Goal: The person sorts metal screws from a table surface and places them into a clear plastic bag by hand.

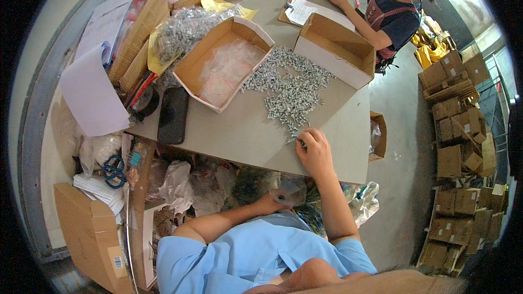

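Observation:
Small silver screws lie in a loose pile on the grey table. At the pile's near tip, my right hand rests on the tabletop with its fingers curled in over a few screws. My left hand is below the table's front edge, close to my body, gripping a clear plastic bag; part of its fingers is hidden by the bag. Left of the pile stands an open cardboard box with small clear zip bags inside.
A white-sided open box borders the pile on the right. A black phone lies at the table's left. Behind it are a bag of metal parts and papers. Across the table a person works beside a clipboard.

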Demonstrator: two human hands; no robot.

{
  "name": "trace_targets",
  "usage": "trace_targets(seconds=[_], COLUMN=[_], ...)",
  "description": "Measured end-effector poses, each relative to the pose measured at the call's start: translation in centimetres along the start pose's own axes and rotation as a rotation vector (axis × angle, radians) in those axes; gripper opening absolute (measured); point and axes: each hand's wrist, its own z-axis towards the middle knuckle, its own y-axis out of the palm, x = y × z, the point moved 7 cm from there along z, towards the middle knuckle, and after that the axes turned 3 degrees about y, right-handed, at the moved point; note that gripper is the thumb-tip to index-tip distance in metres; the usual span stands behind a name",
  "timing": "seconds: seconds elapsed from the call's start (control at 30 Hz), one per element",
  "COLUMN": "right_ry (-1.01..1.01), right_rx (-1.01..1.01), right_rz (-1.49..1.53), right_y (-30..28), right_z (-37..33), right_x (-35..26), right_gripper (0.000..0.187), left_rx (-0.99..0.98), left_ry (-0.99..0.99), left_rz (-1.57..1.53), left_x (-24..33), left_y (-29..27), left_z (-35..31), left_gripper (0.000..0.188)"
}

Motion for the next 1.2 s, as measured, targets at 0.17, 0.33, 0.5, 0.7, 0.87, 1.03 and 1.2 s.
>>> trace_targets(seconds=[0.17, 0.33, 0.5, 0.7, 0.87, 1.03, 1.2], right_ry=[0.030, 0.055, 0.341, 0.195, 0.173, 0.165, 0.289], right_rx=[-0.088, -0.494, -0.145, 0.053, -0.006, -0.363, -0.249], right_rz=[0.008, 0.251, 0.250, -0.057, -0.038, 0.088, 0.145], right_y=[-0.3, -0.6, -0.8, 1.9, 1.8, 0.5, -1.8], right_z=[-2.2, -3.7, -0.4, 0.7, -0.8, -4.4, -4.8], right_x=[-0.4, -3.2, -0.7, -0.7, -1.0, -2.6, 0.1], right_gripper=[0.011, 0.012, 0.018, 0.022, 0.016, 0.013, 0.016], left_rx=[-0.048, 0.012, -0.058, -0.093, -0.002, -0.028, -0.103], left_ry=[0.190, 0.237, 0.118, 0.161, 0.239, 0.317, 0.233], left_rz=[0.159, -0.079, -0.011, -0.025, 0.050, -0.074, -0.030], left_x=[-0.3, -2.7, -0.2, -2.5, -3.3, -2.3, -0.5], left_y=[0.4, 0.9, 0.3, 0.9, 1.2, 1.2, 0.3], left_z=[1.1, 1.6, 0.9, 1.7, 2.0, 2.0, 1.8], left_gripper=[0.035, 0.035, 0.036, 0.040, 0.038, 0.033, 0.030])
